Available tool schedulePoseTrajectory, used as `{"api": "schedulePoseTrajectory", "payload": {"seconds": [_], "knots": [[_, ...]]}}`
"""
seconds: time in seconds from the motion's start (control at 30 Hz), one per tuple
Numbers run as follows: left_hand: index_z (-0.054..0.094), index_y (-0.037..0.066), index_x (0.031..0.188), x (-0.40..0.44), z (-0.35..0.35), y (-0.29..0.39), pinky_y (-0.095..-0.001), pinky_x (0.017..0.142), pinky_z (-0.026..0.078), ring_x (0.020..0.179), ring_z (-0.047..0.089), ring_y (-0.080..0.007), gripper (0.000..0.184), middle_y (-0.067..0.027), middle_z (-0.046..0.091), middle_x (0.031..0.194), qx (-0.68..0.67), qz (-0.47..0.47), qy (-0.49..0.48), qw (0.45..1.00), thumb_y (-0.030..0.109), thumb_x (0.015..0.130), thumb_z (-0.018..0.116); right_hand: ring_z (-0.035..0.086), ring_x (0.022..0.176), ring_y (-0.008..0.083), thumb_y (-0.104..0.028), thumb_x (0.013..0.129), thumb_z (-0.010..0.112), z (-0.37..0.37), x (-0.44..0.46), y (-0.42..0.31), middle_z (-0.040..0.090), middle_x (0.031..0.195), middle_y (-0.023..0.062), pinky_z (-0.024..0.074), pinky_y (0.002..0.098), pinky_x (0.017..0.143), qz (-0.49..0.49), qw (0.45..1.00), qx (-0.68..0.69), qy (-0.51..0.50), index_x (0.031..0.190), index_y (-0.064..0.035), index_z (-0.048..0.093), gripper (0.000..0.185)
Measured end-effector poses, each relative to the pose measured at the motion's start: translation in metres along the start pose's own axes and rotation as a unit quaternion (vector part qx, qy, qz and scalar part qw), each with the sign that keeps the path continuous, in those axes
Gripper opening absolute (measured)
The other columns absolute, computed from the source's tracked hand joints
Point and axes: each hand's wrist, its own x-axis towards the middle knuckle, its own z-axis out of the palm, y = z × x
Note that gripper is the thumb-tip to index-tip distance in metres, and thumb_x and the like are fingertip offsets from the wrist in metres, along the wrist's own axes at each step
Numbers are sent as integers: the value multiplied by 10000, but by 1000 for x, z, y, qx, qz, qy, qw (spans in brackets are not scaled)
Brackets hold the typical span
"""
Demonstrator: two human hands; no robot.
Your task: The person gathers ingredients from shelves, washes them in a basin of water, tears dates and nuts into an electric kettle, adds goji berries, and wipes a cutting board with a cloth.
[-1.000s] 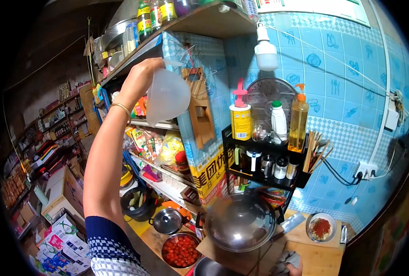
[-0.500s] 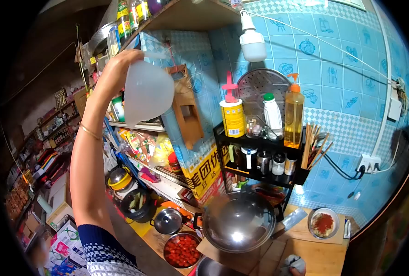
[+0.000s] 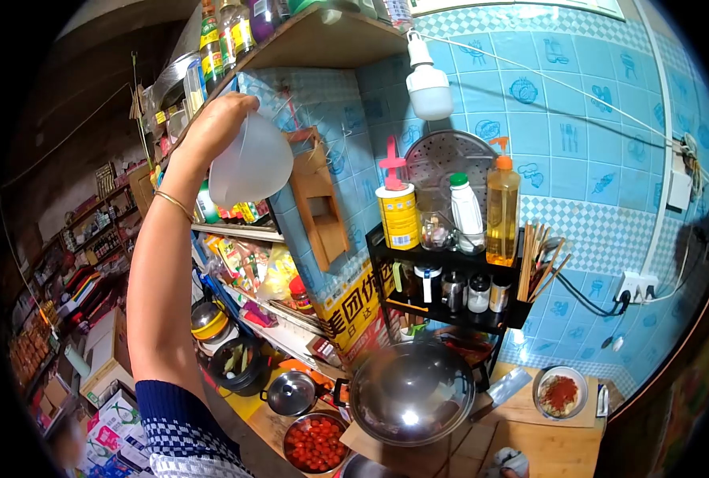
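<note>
My left hand (image 3: 221, 126), raised at the upper left, has its fingers closed on the rim of a translucent plastic bowl (image 3: 251, 163). The bowl hangs tilted in front of a shelf, beside a brown cardboard piece (image 3: 320, 211) on the tiled wall. At the bottom edge only a sliver of my right hand (image 3: 511, 474) shows, by a greyish cloth (image 3: 512, 460); its fingers are hidden. Below the raised arm, a covered wok (image 3: 412, 392) with a shiny domed lid stands near a metal bowl of red tomatoes (image 3: 316, 444).
A cleaver (image 3: 504, 390) lies right of the wok, near a bowl with red powder (image 3: 560, 393). A black rack (image 3: 450, 319) holds jars, bottles and chopsticks. A light bulb (image 3: 430, 92) hangs by the wall. Bottles (image 3: 211, 44) stand on the high shelf (image 3: 323, 44).
My left hand has turned the bowl, which now shows a rounder side and sits slightly farther left. The view has tilted up a little, so more of the high shelf shows.
</note>
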Motion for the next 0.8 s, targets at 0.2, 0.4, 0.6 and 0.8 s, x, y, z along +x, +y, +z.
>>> {"api": "schedulePoseTrajectory", "payload": {"seconds": [0.2,0.4,0.6,0.8], "knots": [[610,-5,935,12,16,3,-359,789,466,876,607,-333,215,-159,640,910,-104,36,-102,989,4,792,450,612,642,149,-41,800,560,2,-3,-12,603,827,61,514,264,531,58,995,61,-57,1064,-76,534,267],[465,28,1278,7,97,-48,-332,1033,297,1243,414,-201,472,-136,509,1258,-384,-239,-221,864,330,915,443,563,1057,246,-58,820,548,-36,-6,41,542,1191,120,502,366,859,78,996,47,-6,1279,-35,426,475],[492,-36,1253,-40,43,19,-389,951,401,1029,556,-318,433,-227,524,1226,-95,83,9,992,-54,821,483,554,1009,221,-18,802,524,-77,-45,93,548,1110,98,496,353,832,103,993,14,55,1272,-50,423,482],[513,-6,1186,-220,14,185,-403,928,416,1036,557,-314,411,-196,559,1149,-352,0,74,933,0,778,556,463,1130,210,-37,782,563,-110,-1,88,495,1209,110,390,313,951,17,989,-16,147,1351,-58,347,609]]}}
